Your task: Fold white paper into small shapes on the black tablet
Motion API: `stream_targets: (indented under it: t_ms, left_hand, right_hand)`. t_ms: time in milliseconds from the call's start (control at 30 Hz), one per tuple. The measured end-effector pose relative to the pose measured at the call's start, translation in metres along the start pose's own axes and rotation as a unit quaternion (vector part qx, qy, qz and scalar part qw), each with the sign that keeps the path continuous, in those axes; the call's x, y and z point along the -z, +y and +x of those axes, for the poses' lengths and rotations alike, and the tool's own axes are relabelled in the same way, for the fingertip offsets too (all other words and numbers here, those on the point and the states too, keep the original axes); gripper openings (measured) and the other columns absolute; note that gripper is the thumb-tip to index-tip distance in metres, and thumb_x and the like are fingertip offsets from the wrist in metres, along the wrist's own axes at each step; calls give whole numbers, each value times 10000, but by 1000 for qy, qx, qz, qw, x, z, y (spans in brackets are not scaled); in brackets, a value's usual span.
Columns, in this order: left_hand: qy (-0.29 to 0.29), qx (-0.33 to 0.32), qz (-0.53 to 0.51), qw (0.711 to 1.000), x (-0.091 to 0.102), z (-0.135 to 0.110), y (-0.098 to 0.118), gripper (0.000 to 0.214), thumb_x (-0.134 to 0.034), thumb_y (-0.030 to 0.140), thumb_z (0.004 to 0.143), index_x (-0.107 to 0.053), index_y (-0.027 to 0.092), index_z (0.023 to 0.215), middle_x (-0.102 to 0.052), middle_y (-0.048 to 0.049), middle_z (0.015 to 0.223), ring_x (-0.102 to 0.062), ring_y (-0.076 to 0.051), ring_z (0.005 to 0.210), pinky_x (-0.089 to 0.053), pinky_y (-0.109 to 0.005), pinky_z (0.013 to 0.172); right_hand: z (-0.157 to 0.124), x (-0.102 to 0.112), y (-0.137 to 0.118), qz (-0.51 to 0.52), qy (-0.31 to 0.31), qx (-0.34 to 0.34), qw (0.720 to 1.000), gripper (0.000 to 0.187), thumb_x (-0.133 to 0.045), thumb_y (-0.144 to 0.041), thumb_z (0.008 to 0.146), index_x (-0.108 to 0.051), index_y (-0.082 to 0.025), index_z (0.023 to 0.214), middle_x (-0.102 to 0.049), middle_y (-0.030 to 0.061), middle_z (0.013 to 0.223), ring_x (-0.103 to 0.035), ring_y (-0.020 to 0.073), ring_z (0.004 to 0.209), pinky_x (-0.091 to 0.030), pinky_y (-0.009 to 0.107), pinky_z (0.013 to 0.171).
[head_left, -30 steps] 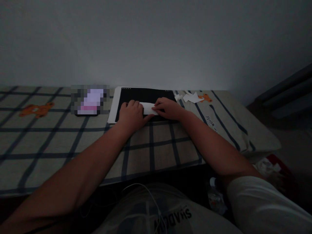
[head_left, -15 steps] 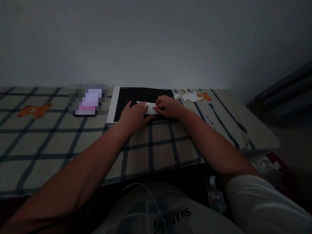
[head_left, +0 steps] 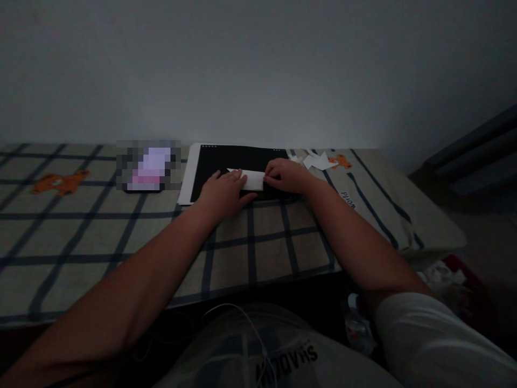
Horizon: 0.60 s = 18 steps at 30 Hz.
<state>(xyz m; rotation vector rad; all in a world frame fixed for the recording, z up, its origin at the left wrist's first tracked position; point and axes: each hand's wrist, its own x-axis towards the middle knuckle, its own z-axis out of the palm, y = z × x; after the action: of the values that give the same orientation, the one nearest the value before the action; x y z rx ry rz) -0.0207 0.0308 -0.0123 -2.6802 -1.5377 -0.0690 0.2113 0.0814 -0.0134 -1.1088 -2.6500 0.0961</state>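
Observation:
A folded strip of white paper [head_left: 254, 181] lies on a flat black sheet with a white border [head_left: 230, 157]. My left hand [head_left: 224, 193] rests flat over the strip's left part, fingers stretched and thumb spread along the near side. At the strip's right end, my right hand [head_left: 286, 175] has its fingers closed in a pinch on the paper's edge. The fingertips of that hand are partly hidden by its own knuckles. A pointed corner of the paper shows beyond my left fingers.
Folded white paper pieces [head_left: 319, 161] lie right of the black sheet. A phone [head_left: 150, 170], partly pixelated, lies to the left on the checked cloth [head_left: 100, 231]. The wall [head_left: 242, 75] rises directly behind. Below right are a plastic bottle [head_left: 357, 328] and a red bin [head_left: 464, 269] with crumpled white scraps.
My right hand has slid a little to the right along the paper, so more of the white strip shows between the hands. My left hand stays pressed in place.

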Motion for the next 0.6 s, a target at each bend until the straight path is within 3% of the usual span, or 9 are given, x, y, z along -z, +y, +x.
stream_targets:
  t_ms: [133, 267, 333, 433, 600]
  left_hand:
    - [20, -6, -8, 1000, -4, 0, -2, 646, -448, 583, 1005, -516, 167, 1494, -464, -172, 1590, -452, -323, 1459, -295, -537, 1217]
    - [34, -17, -8, 999, -6, 1, -5, 623, -465, 582, 996, -537, 197, 1481, -493, -155, 1572, -470, -326, 1441, -295, -533, 1215]
    - [40, -24, -6, 999, -5, 2, -7, 607, -473, 568, 993, -573, 181, 1450, -519, -160, 1549, -499, -343, 1410, -318, -537, 1197]
    - [43, -36, -8, 998, -2, 3, -11, 547, -487, 542, 984, -650, 188, 1368, -566, -148, 1504, -563, -357, 1331, -415, -506, 1113]
    - [54, -48, -28, 997, -1, 5, -17, 463, -515, 510, 967, -707, 240, 1290, -619, -96, 1454, -595, -334, 1278, -464, -467, 1037]
  right_hand:
    - [0, -2, 4, -14, 18, -20, 1000, 298, -537, -263, 963, -773, -140, 830, -707, 111, 908, -588, 199, 821, -435, 348, 779]
    - [-2, -9, 13, 32, 37, 1, 999, 273, -550, -292, 984, -795, -172, 985, -702, 92, 943, -593, 210, 892, -446, 356, 829]
    - [-3, -12, 16, 50, 48, 7, 998, 263, -648, -356, 945, -788, -190, 1094, -701, 97, 1008, -591, 227, 953, -451, 374, 867]
    - [-5, -15, 16, 52, 50, 10, 997, 435, -792, -451, 830, -774, -169, 1160, -685, 129, 1092, -582, 260, 1019, -455, 402, 903]
    - [-6, -13, 6, 69, 38, 31, 996, 477, -809, -496, 800, -778, -165, 1142, -665, 132, 1118, -577, 271, 1055, -448, 419, 928]
